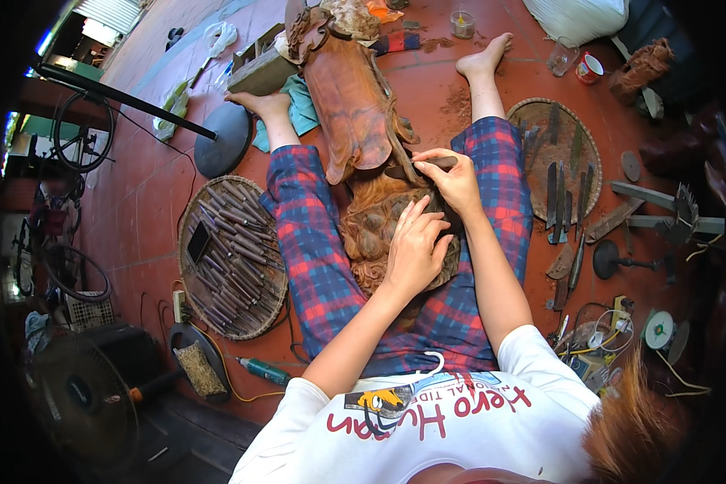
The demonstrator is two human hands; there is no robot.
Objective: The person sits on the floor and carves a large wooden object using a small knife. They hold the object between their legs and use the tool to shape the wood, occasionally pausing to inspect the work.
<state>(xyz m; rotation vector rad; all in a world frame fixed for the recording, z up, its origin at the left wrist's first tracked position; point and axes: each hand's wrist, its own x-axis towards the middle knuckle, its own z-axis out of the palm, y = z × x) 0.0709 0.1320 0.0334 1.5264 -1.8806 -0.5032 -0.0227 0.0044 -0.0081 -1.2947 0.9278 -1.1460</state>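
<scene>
Between my legs lies a large reddish-brown wood carving [348, 105], with a smooth broad upper part and a rounded, deeply carved end nearest me. My left hand [415, 248] rests on that knobbly end, its fingers stretched out and slightly apart. At the carving's right edge, my right hand [453, 184] pinches a small dark brown piece [439, 163] between thumb and fingers. The piece's exact kind is too small to make out. It sits close to a thin wooden edge of the carving.
On the left, a round woven tray [187, 278] holds many wooden-handled carving tools. Another woven tray [586, 149] carries flat blades or files at the right. A black round stand base [220, 143], a fan [81, 395], a green power tool [264, 370] and a red cup [589, 69] surround me.
</scene>
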